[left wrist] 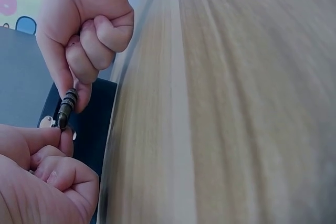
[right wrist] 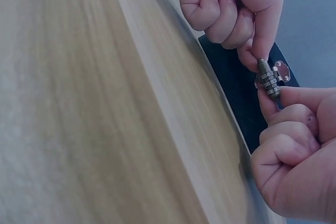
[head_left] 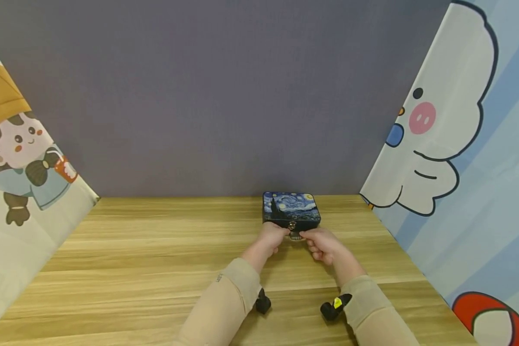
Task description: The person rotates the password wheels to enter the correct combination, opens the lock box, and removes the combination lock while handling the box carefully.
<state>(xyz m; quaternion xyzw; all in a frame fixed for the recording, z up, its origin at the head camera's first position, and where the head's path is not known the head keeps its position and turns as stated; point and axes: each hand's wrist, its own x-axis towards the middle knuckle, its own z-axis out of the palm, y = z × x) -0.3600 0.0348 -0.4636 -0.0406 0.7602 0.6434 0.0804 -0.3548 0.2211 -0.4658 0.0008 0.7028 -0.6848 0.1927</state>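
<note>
A small dark tin box (head_left: pixel 291 207) with a starry night-sky painting on its lid stands closed against the back wall. On its front is a metal latch (right wrist: pixel 282 71). Hanging at the latch is a bronze combination padlock (right wrist: pixel 270 81) with several numbered dials. My left hand (head_left: pixel 274 236) pinches one end of the padlock between thumb and forefinger, its other fingers curled in. From the opposite side, my right hand (head_left: pixel 324 244) pinches the other end in the same way. The digits are too small to read, and the shackle is mostly hidden.
The box rests on a wood-grain table (head_left: pixel 155 259) by its back edge. Behind rises a grey wall panel (head_left: pixel 225 96). Cartoon-printed sheets line the left side (head_left: pixel 34 230) and the right side (head_left: pixel 497 202). Black wrist-worn devices sit below both sleeves.
</note>
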